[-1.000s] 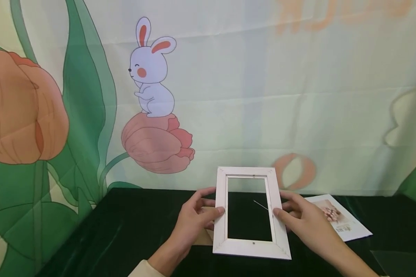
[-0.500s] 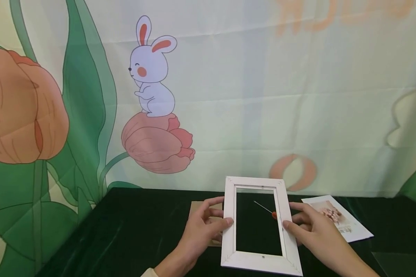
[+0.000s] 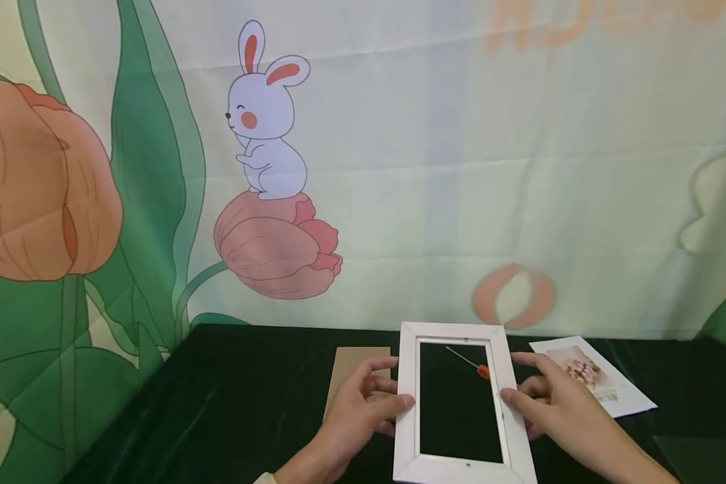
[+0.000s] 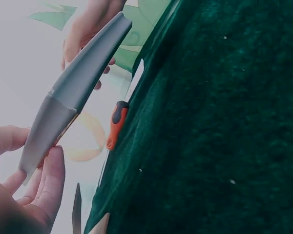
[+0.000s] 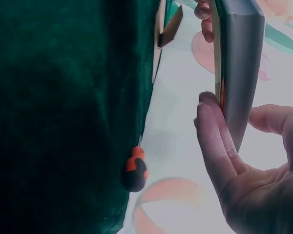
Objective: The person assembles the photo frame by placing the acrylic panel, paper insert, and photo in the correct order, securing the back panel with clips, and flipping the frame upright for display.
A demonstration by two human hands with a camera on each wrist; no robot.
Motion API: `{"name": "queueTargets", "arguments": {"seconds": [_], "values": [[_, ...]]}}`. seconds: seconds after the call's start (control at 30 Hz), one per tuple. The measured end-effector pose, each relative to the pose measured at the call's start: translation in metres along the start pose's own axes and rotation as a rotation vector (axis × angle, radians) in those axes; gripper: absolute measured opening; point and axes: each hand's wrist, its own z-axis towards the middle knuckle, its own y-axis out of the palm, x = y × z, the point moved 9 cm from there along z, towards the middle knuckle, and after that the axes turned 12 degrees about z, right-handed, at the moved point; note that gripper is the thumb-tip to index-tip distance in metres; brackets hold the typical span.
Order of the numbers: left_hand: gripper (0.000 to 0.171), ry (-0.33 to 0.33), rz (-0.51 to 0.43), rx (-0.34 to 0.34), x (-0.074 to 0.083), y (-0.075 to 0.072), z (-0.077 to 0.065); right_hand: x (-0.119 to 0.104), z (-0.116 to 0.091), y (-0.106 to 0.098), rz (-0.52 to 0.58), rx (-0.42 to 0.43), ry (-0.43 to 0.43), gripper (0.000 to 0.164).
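Left hand (image 3: 358, 411), right hand (image 3: 559, 402) pinching frame (image 3: 406, 383) by opposite sides, off cloth (image 3: 242, 396). Screwdriver (image 3: 483, 372) visible through frame. Board (image 3: 346, 371) beyond left hand, card (image 3: 593, 376) beyond right.

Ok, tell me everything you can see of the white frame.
The white frame is rectangular, with corner joint lines, small dark spots on its inner edge, and an opening through which an orange-handled tool shows. It could be painted wood or plastic. It is held off the green cloth, exact tilt unclear, the left hand gripping one long side, the right hand the other.
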Motion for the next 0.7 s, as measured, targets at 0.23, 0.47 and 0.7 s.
{"name": "queueTargets", "arguments": {"seconds": [0.23, 0.47, 0.7], "values": [[0.062, -0.019, -0.024, -0.029, -0.008, 0.006, 0.001, 0.013, 0.004, 0.000, -0.019, -0.002, 0.036, 0.071], [0.061, -0.037, -0.034, -0.052, -0.015, 0.010, -0.001, 0.019, 0.004, -0.001, -0.077, 0.020, 0.071, 0.068], [0.060, -0.018, -0.045, -0.073, -0.012, 0.015, -0.005, 0.023, 0.004, -0.004, -0.132, 0.025, 0.089, 0.066]]}}
